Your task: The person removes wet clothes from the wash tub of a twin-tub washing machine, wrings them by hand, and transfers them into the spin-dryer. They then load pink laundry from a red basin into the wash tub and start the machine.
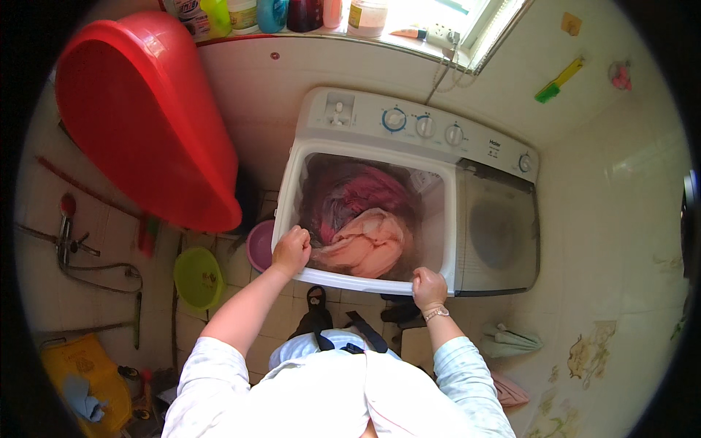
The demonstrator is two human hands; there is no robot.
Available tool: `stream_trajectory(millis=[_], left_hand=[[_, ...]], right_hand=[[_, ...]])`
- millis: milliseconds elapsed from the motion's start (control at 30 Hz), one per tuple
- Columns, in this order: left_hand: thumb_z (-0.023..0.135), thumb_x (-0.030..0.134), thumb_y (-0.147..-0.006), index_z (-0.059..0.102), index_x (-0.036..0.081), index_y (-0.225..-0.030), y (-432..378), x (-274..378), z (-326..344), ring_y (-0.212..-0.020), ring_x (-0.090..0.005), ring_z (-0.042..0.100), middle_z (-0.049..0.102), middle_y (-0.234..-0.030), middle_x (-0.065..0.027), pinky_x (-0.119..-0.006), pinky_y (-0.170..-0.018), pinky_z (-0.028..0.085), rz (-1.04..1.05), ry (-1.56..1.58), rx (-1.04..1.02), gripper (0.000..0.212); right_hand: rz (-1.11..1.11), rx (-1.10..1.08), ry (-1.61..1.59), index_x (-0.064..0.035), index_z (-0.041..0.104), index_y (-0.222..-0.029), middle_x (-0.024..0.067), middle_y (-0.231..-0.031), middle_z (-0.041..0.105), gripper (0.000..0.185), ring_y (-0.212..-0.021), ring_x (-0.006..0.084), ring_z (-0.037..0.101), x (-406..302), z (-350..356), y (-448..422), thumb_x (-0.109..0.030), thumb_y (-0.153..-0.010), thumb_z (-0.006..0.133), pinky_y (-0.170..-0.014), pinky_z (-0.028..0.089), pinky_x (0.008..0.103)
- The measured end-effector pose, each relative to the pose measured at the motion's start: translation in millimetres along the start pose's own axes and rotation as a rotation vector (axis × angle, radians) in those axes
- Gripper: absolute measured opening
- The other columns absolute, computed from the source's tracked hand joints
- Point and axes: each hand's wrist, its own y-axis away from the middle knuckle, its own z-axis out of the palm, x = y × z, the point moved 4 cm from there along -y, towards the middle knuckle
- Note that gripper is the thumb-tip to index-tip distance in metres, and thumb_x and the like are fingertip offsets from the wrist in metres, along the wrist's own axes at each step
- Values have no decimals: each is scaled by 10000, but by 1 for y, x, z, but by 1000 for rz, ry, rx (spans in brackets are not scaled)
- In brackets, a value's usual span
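A white twin-tub washing machine (369, 123) stands before me, its wash tub uncovered. Inside the tub lie a dark pink cloth (367, 189) and a peach cloth (369, 243), both wet and bunched together in water. My left hand (292, 251) is closed on the tub's front left rim. My right hand (429, 287), with a watch on the wrist, is closed on the front rim near its right corner. A dark translucent lid (495, 235) covers the spin tub on the right.
A big red plastic tub (148, 120) leans at the left wall. A green basin (199, 278) and a pink basin (260, 245) stand on the tiled floor. Bottles and jars (304, 15) line the windowsill. A shower mixer tap (65, 241) is on the left wall.
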Motion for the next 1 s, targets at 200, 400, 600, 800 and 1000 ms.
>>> stream_trajectory(millis=[200,400,600,800,1000], left_hand=[[639,-12,-765,621,72,-1027,0,5,7,-1111,-353,575,611,-1144,-134,-420,-890,494,-18,-160,9,275],[625,45,-827,556,112,-1337,6,4,14,-1394,-290,420,478,-1486,-96,-396,-1128,390,-67,-258,-83,519],[622,68,-825,554,90,-1328,8,-1,7,-1325,-312,483,534,-1417,-118,-402,-1096,414,-104,-172,38,508],[612,70,-820,560,83,-1312,7,1,4,-1305,-316,499,547,-1397,-115,-394,-1094,414,-119,-148,102,495],[610,79,-820,576,83,-1268,7,-7,5,-1277,-316,518,573,-1341,-122,-390,-1068,435,-143,-135,127,449]], right_hand=[[-51,35,-2,-105,674,-831,120,-798,688,81,-759,341,644,-1,-3,2,-143,-781,624,-709,493,479],[-58,42,9,-101,666,-825,118,-800,689,74,-765,340,645,-3,-6,2,-141,-784,619,-714,490,477],[-96,57,24,-112,660,-859,94,-804,676,88,-781,319,643,-1,-2,3,-142,-783,628,-728,485,459],[-131,94,16,-118,645,-849,74,-801,660,78,-789,297,638,0,-1,4,-132,-774,629,-722,484,452],[-126,82,19,-125,642,-861,67,-824,655,99,-808,293,629,-3,-3,4,-129,-762,635,-731,485,441]])
